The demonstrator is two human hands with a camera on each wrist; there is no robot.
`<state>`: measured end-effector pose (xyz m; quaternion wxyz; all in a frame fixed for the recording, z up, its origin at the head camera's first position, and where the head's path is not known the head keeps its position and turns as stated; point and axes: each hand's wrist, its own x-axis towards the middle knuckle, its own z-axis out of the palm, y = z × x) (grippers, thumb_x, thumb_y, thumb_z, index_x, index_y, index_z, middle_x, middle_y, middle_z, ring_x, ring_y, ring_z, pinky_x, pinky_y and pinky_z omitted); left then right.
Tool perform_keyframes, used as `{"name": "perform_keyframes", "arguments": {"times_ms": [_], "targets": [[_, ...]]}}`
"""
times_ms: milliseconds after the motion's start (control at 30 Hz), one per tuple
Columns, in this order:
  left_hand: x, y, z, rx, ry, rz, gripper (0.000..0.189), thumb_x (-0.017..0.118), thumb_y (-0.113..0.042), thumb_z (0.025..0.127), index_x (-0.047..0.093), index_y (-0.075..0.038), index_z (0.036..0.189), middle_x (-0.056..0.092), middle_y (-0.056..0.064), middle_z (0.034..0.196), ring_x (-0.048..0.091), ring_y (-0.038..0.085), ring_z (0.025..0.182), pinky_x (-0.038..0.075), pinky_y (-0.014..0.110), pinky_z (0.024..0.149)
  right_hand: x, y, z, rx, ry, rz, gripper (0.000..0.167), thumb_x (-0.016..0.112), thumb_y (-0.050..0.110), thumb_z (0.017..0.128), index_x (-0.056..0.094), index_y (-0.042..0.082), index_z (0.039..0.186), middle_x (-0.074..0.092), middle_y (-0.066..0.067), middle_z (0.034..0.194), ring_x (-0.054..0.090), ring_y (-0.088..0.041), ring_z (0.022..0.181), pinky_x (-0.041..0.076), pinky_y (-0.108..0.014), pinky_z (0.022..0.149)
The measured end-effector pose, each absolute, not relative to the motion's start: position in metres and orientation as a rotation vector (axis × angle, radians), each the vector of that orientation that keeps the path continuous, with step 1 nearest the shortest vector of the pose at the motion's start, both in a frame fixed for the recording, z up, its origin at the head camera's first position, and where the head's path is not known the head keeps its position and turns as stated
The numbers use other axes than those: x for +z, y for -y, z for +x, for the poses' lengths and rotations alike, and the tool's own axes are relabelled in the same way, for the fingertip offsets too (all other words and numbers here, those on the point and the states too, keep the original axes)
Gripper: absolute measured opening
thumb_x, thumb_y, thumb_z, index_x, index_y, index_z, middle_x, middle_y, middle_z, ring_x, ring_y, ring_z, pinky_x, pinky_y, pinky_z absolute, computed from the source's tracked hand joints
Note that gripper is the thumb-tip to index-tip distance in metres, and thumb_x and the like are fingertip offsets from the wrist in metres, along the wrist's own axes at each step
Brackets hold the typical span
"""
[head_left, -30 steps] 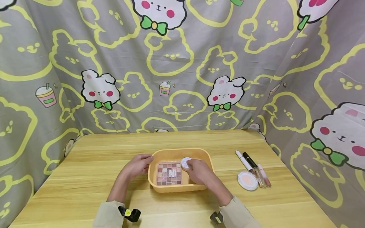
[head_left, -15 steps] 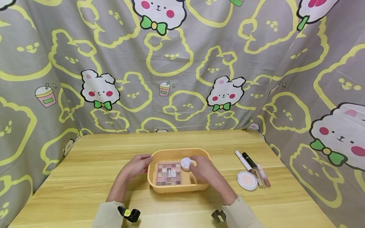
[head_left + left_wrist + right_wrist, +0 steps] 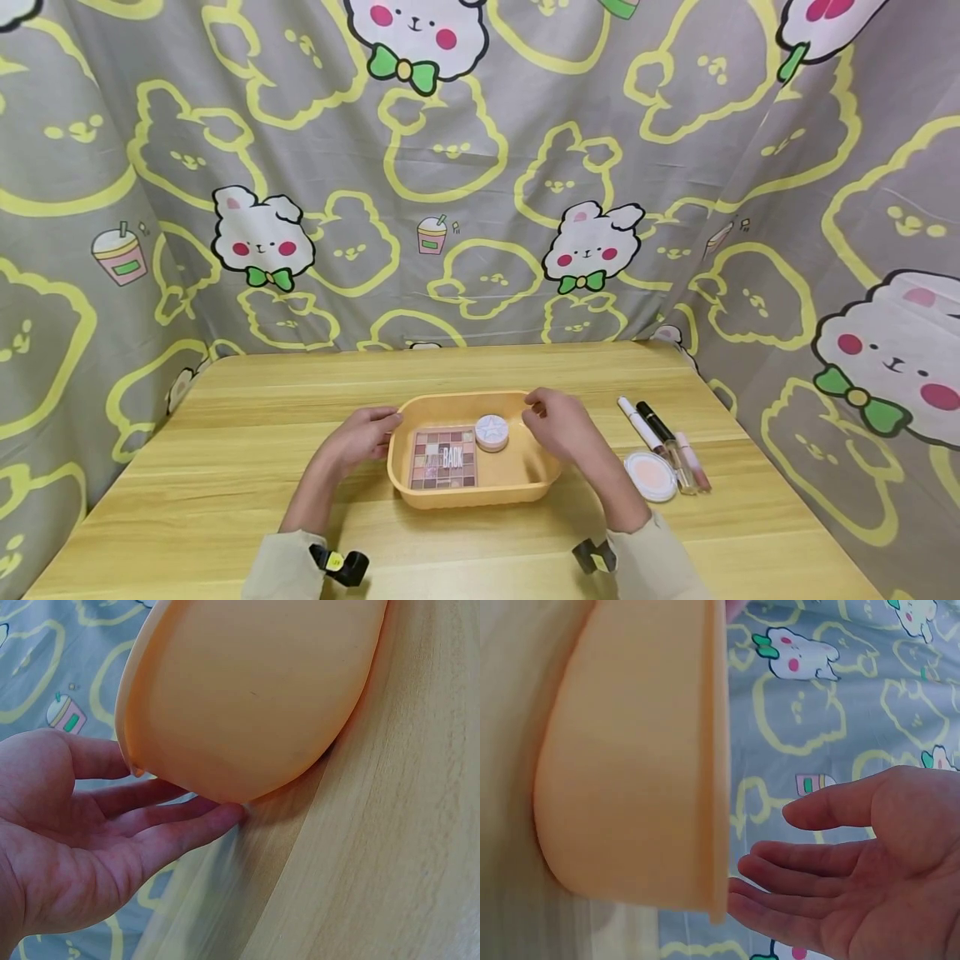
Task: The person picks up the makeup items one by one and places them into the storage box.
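A yellow-orange plastic tray stands on the table. My left hand holds its left end, with the thumb at the rim and the other fingers along the outer wall. Inside the tray lie a flat eyeshadow palette on the left and a round pot with a star on its lid beside it. Over the tray's right rim is my right hand; in the right wrist view its thumb and fingers are apart and hold nothing.
On the table's right lie a round powder compact, a white tube, a black-capped tube and a pink tube. Patterned curtains hang behind and at both sides of the wooden table.
My right hand has let go of the round pot and moved right and back to the tray's rim. The pot stays in the tray. My left hand has kept its place.
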<state>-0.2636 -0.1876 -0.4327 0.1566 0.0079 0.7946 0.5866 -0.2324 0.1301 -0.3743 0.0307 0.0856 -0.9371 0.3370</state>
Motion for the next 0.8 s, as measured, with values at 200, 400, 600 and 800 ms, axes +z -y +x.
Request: {"name": "perform_keyframes", "arguments": {"times_ms": [200, 400, 600, 800], "targets": [[-0.432, 0.188, -0.264, 1.676, -2.275, 0.025, 0.056, 0.047, -0.024, 0.108, 0.036, 0.011, 0.151, 0.054, 0.029, 0.143, 0.061, 0.036, 0.126, 0.057, 0.045, 0.097, -0.370, -0.145, -0.236, 1.046, 2.915, 0.210, 0.032, 0.057, 0.015, 0.099, 0.067, -0.002, 0.124, 0.071, -0.015, 0.110, 0.067, -0.030, 0.104, 0.056, -0.047, 0.088], [-0.432, 0.188, -0.264, 1.678, -2.264, 0.036, 0.057, 0.046, -0.024, 0.108, 0.034, 0.011, 0.152, 0.052, 0.030, 0.145, 0.058, 0.039, 0.129, 0.056, 0.046, 0.099, -0.367, -0.156, -0.237, 1.040, 2.912, 0.187, 0.034, 0.057, 0.019, 0.099, 0.065, -0.003, 0.125, 0.071, -0.015, 0.110, 0.067, -0.031, 0.104, 0.057, -0.048, 0.087], [-0.432, 0.188, -0.264, 1.688, -2.252, 0.041, 0.057, 0.046, -0.023, 0.108, 0.034, 0.011, 0.152, 0.052, 0.030, 0.145, 0.058, 0.039, 0.129, 0.056, 0.046, 0.099, -0.368, -0.163, -0.239, 1.014, 2.915, 0.146, 0.037, 0.053, 0.019, 0.100, 0.063, -0.004, 0.127, 0.070, -0.019, 0.114, 0.066, -0.035, 0.107, 0.056, -0.050, 0.089], [-0.432, 0.188, -0.264, 1.699, -2.238, 0.044, 0.057, 0.046, -0.023, 0.108, 0.034, 0.011, 0.152, 0.053, 0.030, 0.144, 0.059, 0.038, 0.128, 0.057, 0.045, 0.098, -0.368, -0.173, -0.241, 0.947, 2.922, 0.109, 0.040, 0.053, 0.020, 0.099, 0.062, -0.006, 0.128, 0.068, -0.026, 0.119, 0.064, -0.042, 0.111, 0.054, -0.053, 0.092]]}}
